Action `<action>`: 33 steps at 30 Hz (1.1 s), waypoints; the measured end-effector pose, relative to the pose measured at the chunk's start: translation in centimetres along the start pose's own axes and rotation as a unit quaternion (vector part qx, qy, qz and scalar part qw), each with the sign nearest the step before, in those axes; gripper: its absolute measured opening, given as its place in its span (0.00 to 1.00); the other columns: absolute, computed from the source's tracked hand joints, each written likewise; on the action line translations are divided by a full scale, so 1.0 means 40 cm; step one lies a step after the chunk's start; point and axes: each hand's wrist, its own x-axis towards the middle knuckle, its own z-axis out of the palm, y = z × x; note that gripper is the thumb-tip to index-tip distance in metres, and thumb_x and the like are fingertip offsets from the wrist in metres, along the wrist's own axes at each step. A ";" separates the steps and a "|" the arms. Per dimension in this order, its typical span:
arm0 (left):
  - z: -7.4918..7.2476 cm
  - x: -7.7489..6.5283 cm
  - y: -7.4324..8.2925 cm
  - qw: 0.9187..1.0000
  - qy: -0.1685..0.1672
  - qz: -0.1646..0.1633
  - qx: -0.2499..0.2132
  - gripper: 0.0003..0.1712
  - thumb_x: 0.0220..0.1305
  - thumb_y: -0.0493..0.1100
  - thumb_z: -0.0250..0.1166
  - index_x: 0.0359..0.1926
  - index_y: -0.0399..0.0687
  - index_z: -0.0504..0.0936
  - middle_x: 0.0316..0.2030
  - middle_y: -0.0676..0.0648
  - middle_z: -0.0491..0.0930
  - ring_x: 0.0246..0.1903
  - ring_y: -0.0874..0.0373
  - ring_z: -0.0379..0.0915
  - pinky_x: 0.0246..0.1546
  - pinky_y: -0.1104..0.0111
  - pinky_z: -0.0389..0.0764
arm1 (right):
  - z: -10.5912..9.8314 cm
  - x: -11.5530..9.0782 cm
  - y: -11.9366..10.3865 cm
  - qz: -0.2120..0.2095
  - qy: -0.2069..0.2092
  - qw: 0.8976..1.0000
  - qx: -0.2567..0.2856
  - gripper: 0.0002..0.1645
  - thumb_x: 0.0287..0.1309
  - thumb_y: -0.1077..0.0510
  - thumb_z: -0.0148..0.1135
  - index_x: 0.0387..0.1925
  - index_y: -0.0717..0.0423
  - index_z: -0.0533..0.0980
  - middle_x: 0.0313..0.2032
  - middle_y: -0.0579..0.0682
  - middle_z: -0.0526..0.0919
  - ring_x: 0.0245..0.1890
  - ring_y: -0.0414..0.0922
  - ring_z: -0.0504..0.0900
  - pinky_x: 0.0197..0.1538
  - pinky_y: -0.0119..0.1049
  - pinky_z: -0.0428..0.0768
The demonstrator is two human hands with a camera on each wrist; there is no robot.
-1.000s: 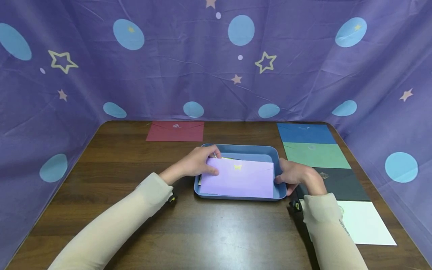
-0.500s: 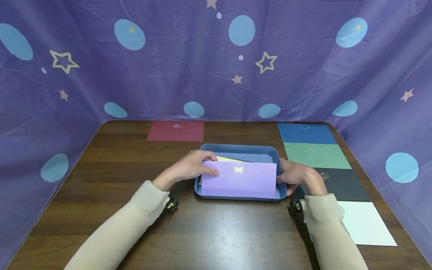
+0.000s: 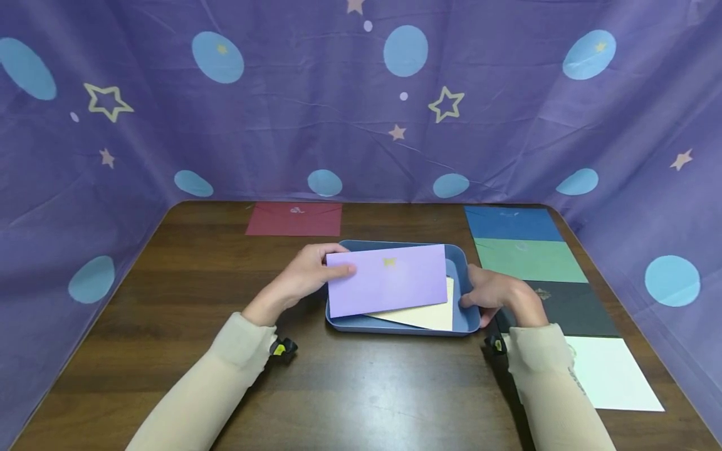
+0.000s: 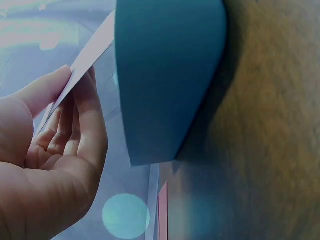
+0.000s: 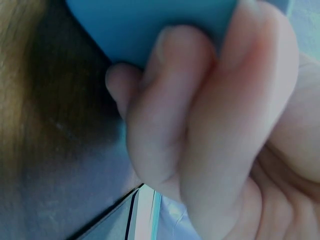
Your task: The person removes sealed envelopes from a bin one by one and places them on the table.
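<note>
My left hand (image 3: 316, 274) pinches the left end of a lavender envelope (image 3: 395, 285) that carries a gold butterfly mark. Thumb in front and fingers behind, it holds the envelope tilted over a blue tray (image 3: 465, 316). In the left wrist view the envelope (image 4: 90, 52) shows nearly edge-on, above the tray's side wall (image 4: 170, 75). Inside the tray lies a cream envelope (image 3: 434, 315), partly covered by the lavender one. My right hand (image 3: 496, 291) grips the tray's right rim, thumb inside; in the right wrist view its curled fingers (image 5: 170, 100) press the outer wall.
Along the table's right side lie a blue envelope (image 3: 510, 223), a green envelope (image 3: 527, 260), a black envelope (image 3: 575, 310) and a white envelope (image 3: 615, 376). A red envelope (image 3: 294, 220) lies at the back left. A purple curtain (image 3: 338, 94) hangs behind the table.
My left hand has drawn the lavender envelope up and to the left, uncovering the cream envelope at the tray's front right. My right hand has stayed at the tray's rim.
</note>
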 end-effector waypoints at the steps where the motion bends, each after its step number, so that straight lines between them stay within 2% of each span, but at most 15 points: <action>1: -0.004 0.000 0.001 1.000 0.005 0.000 -0.010 0.16 0.55 0.50 0.72 0.43 0.53 0.82 0.36 0.47 0.83 0.33 0.53 0.78 0.34 0.62 0.79 | 0.000 0.000 0.001 -0.001 0.002 1.000 0.000 0.32 0.58 0.63 0.59 0.57 0.65 0.53 0.40 0.63 0.71 0.21 0.51 0.81 0.24 0.41 0.82; 5: -0.021 -0.001 0.006 0.999 0.020 0.010 -0.049 0.17 0.56 0.49 0.72 0.44 0.49 0.82 0.36 0.44 0.83 0.33 0.51 0.80 0.34 0.62 0.81 | 0.002 0.000 0.005 -0.002 0.008 1.000 -0.004 0.32 0.58 0.63 0.60 0.57 0.65 0.53 0.40 0.63 0.71 0.21 0.51 0.81 0.24 0.41 0.82; 10: -0.057 -0.011 0.023 0.996 0.048 0.025 -0.074 0.18 0.56 0.48 0.71 0.46 0.47 0.81 0.38 0.42 0.82 0.34 0.50 0.80 0.32 0.63 0.82 | 0.003 0.001 0.002 -0.004 0.006 1.000 -0.007 0.33 0.58 0.63 0.60 0.58 0.65 0.52 0.41 0.63 0.70 0.21 0.51 0.81 0.24 0.41 0.82; 14: -0.099 -0.020 0.034 0.993 0.082 0.029 -0.082 0.21 0.56 0.49 0.71 0.49 0.47 0.81 0.40 0.42 0.82 0.34 0.50 0.80 0.32 0.63 0.82 | 0.000 0.002 0.000 -0.011 -0.003 1.000 -0.007 0.34 0.59 0.63 0.59 0.59 0.65 0.51 0.39 0.63 0.72 0.20 0.51 0.81 0.24 0.42 0.82; 18: -0.153 -0.025 0.034 0.988 0.133 0.026 -0.076 0.24 0.54 0.53 0.72 0.48 0.46 0.81 0.39 0.42 0.81 0.33 0.51 0.80 0.32 0.65 0.82 | -0.005 0.002 -0.002 -0.025 -0.014 1.000 -0.001 0.32 0.59 0.65 0.58 0.58 0.65 0.52 0.35 0.62 0.75 0.19 0.51 0.81 0.24 0.42 0.82; 22: -0.211 -0.035 0.031 0.980 0.187 0.022 -0.069 0.25 0.52 0.55 0.72 0.46 0.44 0.81 0.37 0.46 0.82 0.32 0.55 0.79 0.30 0.70 0.80 | -0.006 0.003 -0.004 -0.025 -0.017 1.000 0.001 0.32 0.59 0.65 0.59 0.58 0.64 0.53 0.34 0.62 0.76 0.18 0.51 0.81 0.23 0.42 0.82; 26: -0.266 -0.047 0.021 0.970 0.228 0.023 -0.078 0.24 0.53 0.53 0.73 0.45 0.44 0.81 0.34 0.49 0.83 0.29 0.58 0.79 0.28 0.72 0.79 | -0.005 0.005 -0.003 -0.017 -0.017 1.000 0.001 0.33 0.59 0.64 0.59 0.60 0.63 0.51 0.35 0.62 0.75 0.19 0.51 0.81 0.24 0.42 0.82; 29: -0.304 -0.055 0.006 0.963 0.247 0.020 -0.102 0.24 0.53 0.51 0.73 0.46 0.42 0.79 0.34 0.50 0.84 0.29 0.59 0.80 0.26 0.72 0.80 | -0.004 0.007 -0.001 -0.017 -0.016 1.000 0.003 0.33 0.59 0.64 0.59 0.59 0.62 0.52 0.35 0.62 0.75 0.19 0.51 0.81 0.24 0.42 0.82; 33: -0.349 -0.068 -0.020 0.954 0.267 0.000 -0.136 0.27 0.53 0.51 0.72 0.51 0.43 0.77 0.37 0.51 0.84 0.31 0.58 0.81 0.27 0.71 0.81 | -0.005 0.009 0.000 -0.017 -0.013 1.000 -0.001 0.32 0.59 0.64 0.59 0.58 0.62 0.52 0.35 0.62 0.75 0.19 0.51 0.81 0.24 0.42 0.82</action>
